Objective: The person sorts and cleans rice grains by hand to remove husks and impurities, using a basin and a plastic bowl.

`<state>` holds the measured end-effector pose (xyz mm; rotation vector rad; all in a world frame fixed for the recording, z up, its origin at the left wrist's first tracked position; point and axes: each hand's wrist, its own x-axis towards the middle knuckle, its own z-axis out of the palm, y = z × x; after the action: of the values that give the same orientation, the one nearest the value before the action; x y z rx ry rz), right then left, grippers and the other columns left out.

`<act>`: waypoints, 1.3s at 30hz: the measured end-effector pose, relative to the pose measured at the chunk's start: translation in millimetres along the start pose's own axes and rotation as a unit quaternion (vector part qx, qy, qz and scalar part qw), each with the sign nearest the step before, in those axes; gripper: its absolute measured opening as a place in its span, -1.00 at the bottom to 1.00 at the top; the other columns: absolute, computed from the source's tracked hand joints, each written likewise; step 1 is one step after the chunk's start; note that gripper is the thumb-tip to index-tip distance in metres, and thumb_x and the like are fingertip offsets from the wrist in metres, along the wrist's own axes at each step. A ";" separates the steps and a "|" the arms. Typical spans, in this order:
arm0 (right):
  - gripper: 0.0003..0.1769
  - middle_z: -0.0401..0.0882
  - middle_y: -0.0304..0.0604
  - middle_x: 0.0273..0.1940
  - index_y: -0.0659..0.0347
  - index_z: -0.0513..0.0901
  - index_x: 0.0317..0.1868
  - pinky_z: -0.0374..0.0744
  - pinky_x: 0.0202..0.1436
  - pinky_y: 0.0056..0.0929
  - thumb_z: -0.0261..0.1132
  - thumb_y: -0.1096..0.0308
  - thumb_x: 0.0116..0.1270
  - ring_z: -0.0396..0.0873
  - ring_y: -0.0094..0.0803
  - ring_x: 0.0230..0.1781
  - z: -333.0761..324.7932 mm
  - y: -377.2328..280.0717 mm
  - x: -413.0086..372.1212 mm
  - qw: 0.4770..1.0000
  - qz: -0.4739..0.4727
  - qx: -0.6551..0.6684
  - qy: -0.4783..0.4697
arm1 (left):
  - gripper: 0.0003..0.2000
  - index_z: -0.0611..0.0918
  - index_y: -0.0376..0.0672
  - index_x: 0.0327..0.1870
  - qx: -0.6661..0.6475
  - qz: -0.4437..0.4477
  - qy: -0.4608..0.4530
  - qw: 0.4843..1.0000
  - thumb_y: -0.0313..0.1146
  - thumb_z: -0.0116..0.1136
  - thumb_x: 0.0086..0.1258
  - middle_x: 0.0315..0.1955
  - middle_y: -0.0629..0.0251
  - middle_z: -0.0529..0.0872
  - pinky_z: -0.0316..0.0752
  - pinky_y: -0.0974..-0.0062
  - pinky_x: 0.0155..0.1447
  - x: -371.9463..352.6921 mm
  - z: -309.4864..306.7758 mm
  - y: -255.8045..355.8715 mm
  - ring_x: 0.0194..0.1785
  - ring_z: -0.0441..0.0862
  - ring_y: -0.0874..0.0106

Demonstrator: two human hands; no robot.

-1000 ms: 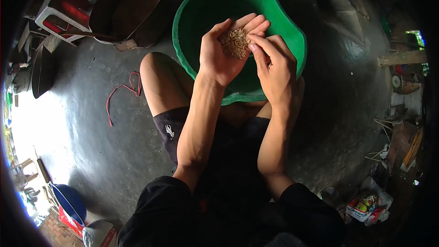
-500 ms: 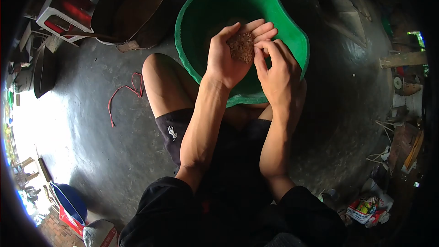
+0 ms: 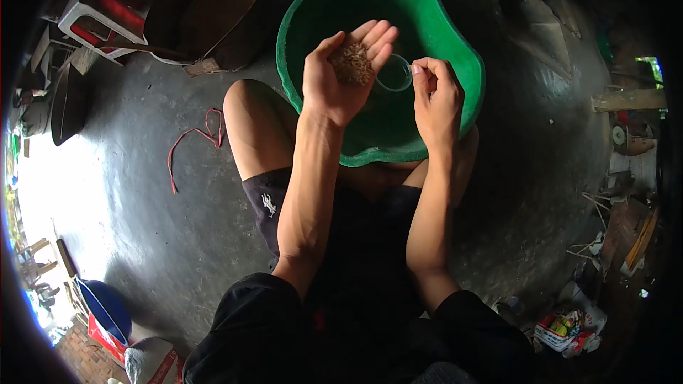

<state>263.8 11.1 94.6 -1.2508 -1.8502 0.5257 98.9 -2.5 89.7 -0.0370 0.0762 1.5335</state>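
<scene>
My left hand (image 3: 329, 89) is palm up over the green basin (image 3: 455, 50), its fingers stretched out and a small heap of brownish grains (image 3: 351, 64) lying on the palm. Just to its right, my right hand (image 3: 438, 99) pinches the edge of a clear round thing with a thin rim (image 3: 403, 84), like a small plastic cup or lid. That clear thing is close beside the left fingers, above the inside of the basin. The basin stands between my bent legs, its wavy near rim in front of my lap.
A large pan (image 3: 242, 25) holding brown stuff stands at upper left, beside a red and white plastic stool (image 3: 107, 11). A red cord (image 3: 188, 135) lies on the dark floor. A blue basin (image 3: 103, 309) is at lower left; a colourful packet (image 3: 565, 327) is at lower right.
My left hand has moved left with the grains. My right hand has drawn away from the left fingers, and the clear round thing now shows in its pinch.
</scene>
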 end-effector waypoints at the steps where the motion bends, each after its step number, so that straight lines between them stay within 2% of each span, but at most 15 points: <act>1: -0.87 0.67 -0.18 -0.32 0.30 0.62 -0.17 0.52 -0.30 -0.53 0.27 0.39 0.43 0.57 -0.50 -0.42 3.8 12.7 0.5 1.000 0.006 -0.002 0.013 | -0.50 0.30 -0.55 0.33 -0.012 0.001 -0.018 1.000 -0.31 -0.36 0.54 0.27 -0.18 0.47 0.41 0.17 0.40 1.4 -3.5 1.1 0.35 0.45 -0.02; 4: -0.85 0.69 -0.17 -0.35 0.30 0.63 -0.18 0.53 -0.28 -0.53 0.32 0.37 0.39 0.61 -0.50 -0.40 22.0 35.9 2.2 0.997 0.050 -0.041 0.040 | -0.50 0.29 -0.55 0.34 -0.038 0.006 -0.033 0.999 -0.31 -0.35 0.54 0.28 -0.18 0.46 0.41 0.16 0.40 0.5 -7.4 10.4 0.35 0.44 -0.02; 7: -0.86 0.68 -0.16 -0.41 0.32 0.66 -0.23 0.54 -0.31 -0.49 0.34 0.38 0.36 0.62 -0.48 -0.43 37.7 65.0 -2.9 0.997 0.057 0.017 0.057 | -0.51 0.29 -0.55 0.34 -0.038 0.013 -0.032 0.999 -0.32 -0.33 0.54 0.27 -0.19 0.46 0.41 0.15 0.40 -1.3 -8.7 16.9 0.36 0.44 -0.03; 9: -0.87 0.68 -0.15 -0.43 0.33 0.68 -0.23 0.53 -0.34 -0.48 0.34 0.40 0.35 0.62 -0.48 -0.44 41.5 65.0 -5.2 0.992 0.065 0.073 0.081 | -0.51 0.29 -0.55 0.34 -0.041 0.019 -0.031 0.999 -0.32 -0.33 0.54 0.27 -0.19 0.46 0.41 0.15 0.40 -2.0 -11.1 20.8 0.36 0.44 -0.03; 13: -0.86 0.69 -0.14 -0.41 0.32 0.68 -0.22 0.55 -0.33 -0.48 0.34 0.39 0.35 0.65 -0.45 -0.41 37.9 57.7 -4.3 0.993 0.076 0.033 0.085 | -0.50 0.29 -0.55 0.34 -0.054 0.013 -0.036 0.998 -0.32 -0.33 0.54 0.28 -0.19 0.45 0.41 0.14 0.40 -1.8 -13.1 25.7 0.36 0.43 -0.03; 15: -0.86 0.71 -0.14 -0.39 0.31 0.68 -0.22 0.56 -0.32 -0.49 0.33 0.38 0.36 0.67 -0.43 -0.39 40.0 57.3 -3.3 0.995 0.046 0.025 0.090 | -0.50 0.29 -0.55 0.34 -0.057 0.010 -0.038 0.998 -0.32 -0.33 0.54 0.28 -0.19 0.45 0.41 0.14 0.40 -0.7 -12.4 22.5 0.36 0.43 -0.03; 19: -0.87 0.70 -0.15 -0.37 0.28 0.68 -0.19 0.56 -0.33 -0.47 0.33 0.39 0.36 0.66 -0.41 -0.38 44.0 68.7 4.3 0.992 0.056 0.065 0.097 | -0.50 0.30 -0.55 0.34 -0.055 -0.004 -0.032 0.998 -0.32 -0.36 0.55 0.29 -0.19 0.45 0.42 0.14 0.40 -2.6 -9.8 18.6 0.36 0.44 -0.04; 22: -0.89 0.70 -0.18 -0.35 0.25 0.69 -0.17 0.53 -0.37 -0.45 0.31 0.40 0.37 0.64 -0.44 -0.36 21.3 36.5 5.2 0.989 0.056 0.045 0.129 | -0.49 0.30 -0.56 0.34 -0.056 -0.009 -0.033 0.998 -0.30 -0.39 0.56 0.28 -0.19 0.46 0.44 0.14 0.38 -4.1 -2.0 12.4 0.34 0.45 -0.04; 23: -0.89 0.69 -0.20 -0.33 0.24 0.69 -0.16 0.51 -0.36 -0.47 0.32 0.41 0.36 0.63 -0.44 -0.35 13.0 18.3 5.2 0.984 0.076 0.103 0.127 | -0.49 0.30 -0.55 0.33 -0.039 -0.004 -0.023 0.999 -0.29 -0.40 0.56 0.26 -0.19 0.48 0.44 0.15 0.37 -5.3 4.0 9.2 0.33 0.47 -0.04; 24: -0.89 0.69 -0.20 -0.33 0.24 0.69 -0.16 0.51 -0.36 -0.47 0.32 0.41 0.36 0.63 -0.44 -0.35 0.7 -3.8 5.9 0.984 0.074 0.100 0.127 | -0.49 0.31 -0.55 0.33 -0.024 0.000 -0.012 1.000 -0.28 -0.42 0.57 0.25 -0.18 0.50 0.45 0.16 0.37 -6.2 8.9 5.1 0.32 0.48 -0.03; 27: -0.88 0.66 -0.17 -0.26 0.25 0.68 -0.13 0.54 -0.27 -0.42 0.32 0.47 0.34 0.64 -0.36 -0.28 -29.0 -56.0 4.4 0.998 -0.062 0.026 0.008 | -0.48 0.35 -0.54 0.30 -0.020 -0.022 -0.007 1.000 -0.26 -0.45 0.58 0.21 -0.19 0.53 0.47 0.18 0.34 -5.8 18.1 -8.8 0.29 0.52 -0.02; 29: -0.86 0.63 -0.12 -0.20 0.27 0.66 -0.12 0.58 -0.18 -0.31 0.30 0.54 0.32 0.63 -0.23 -0.20 -32.1 -62.3 -0.7 0.990 -0.133 -0.006 -0.036 | -0.49 0.37 -0.53 0.29 -0.012 -0.053 -0.015 0.998 -0.24 -0.42 0.58 0.21 -0.17 0.54 0.38 0.17 0.41 -5.4 22.9 -20.0 0.30 0.50 0.02; 31: -0.84 0.63 -0.12 -0.19 0.26 0.67 -0.11 0.58 -0.17 -0.30 0.30 0.54 0.31 0.63 -0.20 -0.19 -31.9 -63.5 -2.1 0.988 -0.146 -0.020 -0.033 | -0.48 0.37 -0.50 0.32 -0.009 -0.085 -0.027 0.996 -0.23 -0.40 0.58 0.25 -0.14 0.52 0.29 0.17 0.48 -9.1 27.1 -29.8 0.36 0.45 0.04; 34: -0.80 0.62 -0.13 -0.17 0.23 0.68 -0.08 0.59 -0.14 -0.27 0.31 0.55 0.28 0.63 -0.15 -0.16 -35.6 -64.9 -3.6 0.987 -0.153 -0.038 -0.028 | -0.48 0.38 -0.49 0.31 0.000 -0.108 -0.002 0.994 -0.23 -0.40 0.58 0.24 -0.11 0.54 0.28 0.18 0.48 -13.9 36.2 -40.9 0.37 0.43 0.04; 39: -0.81 0.63 -0.11 -0.16 0.24 0.68 -0.09 0.60 -0.11 -0.27 0.33 0.51 0.28 0.62 -0.15 -0.12 -43.9 -61.6 -4.7 0.988 -0.130 -0.060 -0.049 | -0.48 0.39 -0.48 0.30 0.008 -0.116 -0.017 0.993 -0.21 -0.43 0.59 0.22 -0.10 0.56 0.27 0.16 0.48 -14.0 34.8 -47.2 0.36 0.43 0.03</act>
<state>265.8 -23.4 162.1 -1.0519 -2.1160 0.3420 146.4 -15.6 124.3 -0.0060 0.0541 1.3010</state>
